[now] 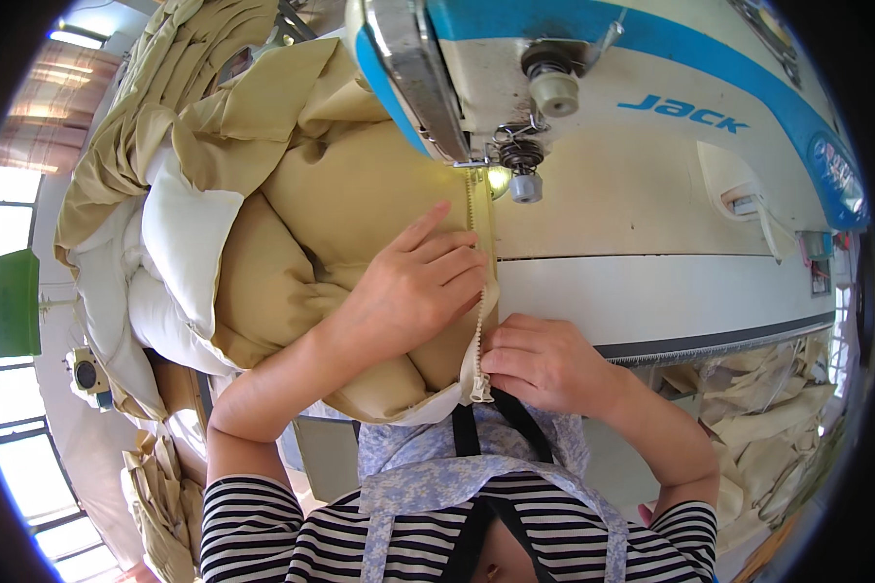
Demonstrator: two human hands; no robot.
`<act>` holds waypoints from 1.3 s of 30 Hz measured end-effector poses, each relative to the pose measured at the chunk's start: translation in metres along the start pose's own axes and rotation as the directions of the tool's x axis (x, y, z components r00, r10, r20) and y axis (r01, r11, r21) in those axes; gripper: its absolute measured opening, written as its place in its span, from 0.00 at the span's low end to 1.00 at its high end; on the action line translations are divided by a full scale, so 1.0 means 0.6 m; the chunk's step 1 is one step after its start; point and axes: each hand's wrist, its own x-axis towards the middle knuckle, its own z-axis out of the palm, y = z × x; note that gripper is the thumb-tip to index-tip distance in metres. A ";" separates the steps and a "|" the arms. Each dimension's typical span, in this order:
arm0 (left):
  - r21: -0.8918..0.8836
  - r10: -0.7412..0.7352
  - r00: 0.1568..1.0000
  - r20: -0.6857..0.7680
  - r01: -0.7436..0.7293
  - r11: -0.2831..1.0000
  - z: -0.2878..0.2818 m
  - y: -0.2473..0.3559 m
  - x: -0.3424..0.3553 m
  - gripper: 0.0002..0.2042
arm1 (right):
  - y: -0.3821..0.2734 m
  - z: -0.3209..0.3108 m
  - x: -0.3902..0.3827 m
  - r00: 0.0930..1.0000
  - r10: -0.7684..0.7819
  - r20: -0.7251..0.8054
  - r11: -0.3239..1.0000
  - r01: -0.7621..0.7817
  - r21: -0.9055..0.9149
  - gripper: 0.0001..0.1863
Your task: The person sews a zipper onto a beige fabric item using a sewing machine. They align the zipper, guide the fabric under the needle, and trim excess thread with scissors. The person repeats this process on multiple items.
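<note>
I have the left hand (413,287) palm-down, its fingers (454,264) loosely bent over the upper stretch of the zipper (490,228), index finger reaching farther up the khaki fabric; whether they pinch anything, I cannot tell. My right hand (549,364) sits lower, on the other side of the strip, fingers curled nearly closed on the zipper's edge just above its near end. The zipper runs roughly straight from under the sewing machine (608,73) toward the wearer's body, pale teeth showing along the tape. Left of it the khaki fabric (360,185) lies bulky and puffed, spreading beneath the left forearm, with white cloth (187,257) folded out at its far left. The machine head, white with blue bands, overhangs the top of the strip; a small lamp (499,182) glows beside the tape there. To the right extends the pale desk (681,296); beyond its near edge, loose beige cloth (773,413) is heaped. Nearest the camera: a mottled apron (389,442) over a striped shirt (248,525). Far left: a green panel (15,303) before bright windows (0,384).
</note>
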 end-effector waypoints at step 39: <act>0.445 -0.504 0.442 0.742 0.237 0.864 -0.143 -0.086 -0.042 0.18 | -0.168 0.122 0.149 0.983 -0.161 0.089 0.978 0.147 0.145 0.20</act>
